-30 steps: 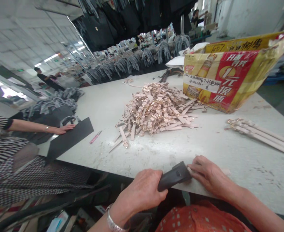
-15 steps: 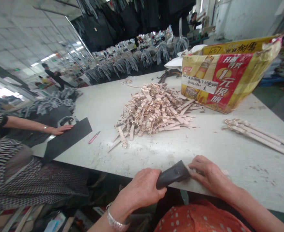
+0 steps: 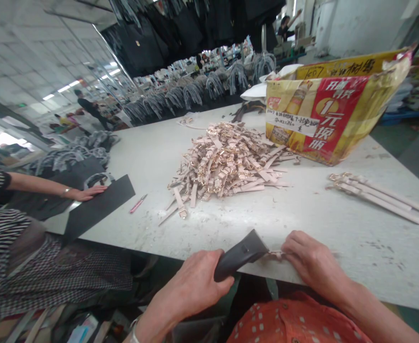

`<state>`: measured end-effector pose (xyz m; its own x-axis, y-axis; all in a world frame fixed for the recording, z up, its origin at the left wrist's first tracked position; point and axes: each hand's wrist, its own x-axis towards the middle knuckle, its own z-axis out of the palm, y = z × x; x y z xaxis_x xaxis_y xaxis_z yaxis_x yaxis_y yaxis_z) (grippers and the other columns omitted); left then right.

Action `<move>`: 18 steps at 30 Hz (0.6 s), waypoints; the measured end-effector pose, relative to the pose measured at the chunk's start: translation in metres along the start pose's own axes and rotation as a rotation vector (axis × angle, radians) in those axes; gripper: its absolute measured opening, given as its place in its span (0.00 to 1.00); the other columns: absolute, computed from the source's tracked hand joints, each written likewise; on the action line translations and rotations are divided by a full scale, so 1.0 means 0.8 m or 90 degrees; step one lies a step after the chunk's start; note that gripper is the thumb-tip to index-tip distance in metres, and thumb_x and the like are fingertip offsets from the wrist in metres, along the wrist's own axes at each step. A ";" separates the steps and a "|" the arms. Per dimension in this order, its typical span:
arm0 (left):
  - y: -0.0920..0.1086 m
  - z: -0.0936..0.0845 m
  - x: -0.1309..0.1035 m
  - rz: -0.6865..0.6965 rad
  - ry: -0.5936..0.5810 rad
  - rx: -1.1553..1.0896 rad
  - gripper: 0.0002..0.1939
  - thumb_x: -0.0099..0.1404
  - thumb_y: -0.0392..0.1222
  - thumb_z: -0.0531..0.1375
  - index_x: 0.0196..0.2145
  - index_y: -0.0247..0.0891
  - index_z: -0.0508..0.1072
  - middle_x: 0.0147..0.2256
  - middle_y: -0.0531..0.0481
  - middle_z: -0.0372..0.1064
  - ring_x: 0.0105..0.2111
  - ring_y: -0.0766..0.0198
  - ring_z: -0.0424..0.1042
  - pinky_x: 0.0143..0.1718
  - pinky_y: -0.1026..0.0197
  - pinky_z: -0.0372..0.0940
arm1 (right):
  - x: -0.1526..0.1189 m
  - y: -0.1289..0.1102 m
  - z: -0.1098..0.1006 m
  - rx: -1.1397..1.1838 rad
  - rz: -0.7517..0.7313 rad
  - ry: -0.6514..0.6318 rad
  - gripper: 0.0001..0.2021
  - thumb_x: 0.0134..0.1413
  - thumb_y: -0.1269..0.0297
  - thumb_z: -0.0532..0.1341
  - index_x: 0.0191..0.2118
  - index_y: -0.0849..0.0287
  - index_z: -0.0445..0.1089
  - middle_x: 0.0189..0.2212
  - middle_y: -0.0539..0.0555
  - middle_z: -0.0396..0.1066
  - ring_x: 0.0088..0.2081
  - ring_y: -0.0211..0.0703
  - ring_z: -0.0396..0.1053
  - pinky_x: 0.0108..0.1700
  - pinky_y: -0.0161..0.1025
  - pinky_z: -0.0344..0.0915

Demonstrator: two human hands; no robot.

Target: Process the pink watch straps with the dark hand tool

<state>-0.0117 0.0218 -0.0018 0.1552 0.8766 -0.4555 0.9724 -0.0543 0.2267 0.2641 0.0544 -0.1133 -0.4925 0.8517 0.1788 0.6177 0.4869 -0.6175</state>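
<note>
My left hand (image 3: 198, 276) is wrapped round a dark grey handheld tool (image 3: 241, 253), shaped like a hair clipper with a wide flat end. That wide end points right, close to a pale pink buckle strap (image 3: 275, 255). My right hand (image 3: 309, 259) pinches this strap near the table's front edge, and the palm hides most of it. Beyond my hands lies a large heap of pale buckle straps (image 3: 227, 162) with gold-coloured buckles. Several more straps (image 3: 381, 197) lie side by side at the right.
A yellow and red cardboard box (image 3: 302, 119) stands behind the heap on the white table (image 3: 152, 143). At the left, a co-worker's hand (image 3: 90, 192) rests on a dark panel (image 3: 102, 209). A pink-handled tool (image 3: 138, 204) lies beside it.
My left hand and the dark grey tool have shifted left, away from my right hand. More of the strap now shows between them. My right hand has stayed about where it was.
</note>
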 end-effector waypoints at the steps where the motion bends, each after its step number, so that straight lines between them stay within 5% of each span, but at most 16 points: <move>1: 0.003 -0.002 -0.001 0.006 -0.007 0.000 0.14 0.59 0.53 0.55 0.36 0.41 0.71 0.35 0.48 0.71 0.38 0.56 0.71 0.36 0.60 0.62 | -0.001 0.003 0.001 0.011 -0.016 0.006 0.10 0.63 0.69 0.51 0.32 0.56 0.67 0.32 0.53 0.66 0.36 0.44 0.65 0.37 0.40 0.61; 9: 0.030 -0.012 0.008 0.051 -0.047 0.038 0.14 0.59 0.51 0.55 0.38 0.41 0.72 0.37 0.47 0.71 0.39 0.53 0.71 0.40 0.55 0.63 | -0.008 0.018 0.012 0.075 -0.020 0.073 0.03 0.60 0.69 0.56 0.34 0.57 0.63 0.29 0.51 0.64 0.32 0.42 0.63 0.33 0.38 0.59; 18: 0.063 -0.010 0.028 0.118 -0.052 0.073 0.14 0.59 0.52 0.54 0.36 0.41 0.72 0.34 0.47 0.72 0.36 0.53 0.71 0.36 0.58 0.63 | -0.011 0.020 0.018 0.122 0.051 0.105 0.07 0.51 0.77 0.55 0.31 0.56 0.58 0.26 0.48 0.62 0.28 0.39 0.61 0.30 0.35 0.57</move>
<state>0.0394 0.0425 0.0059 0.3416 0.8053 -0.4846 0.9388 -0.2682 0.2162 0.2700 0.0519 -0.1357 -0.3310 0.9135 0.2366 0.5155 0.3851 -0.7655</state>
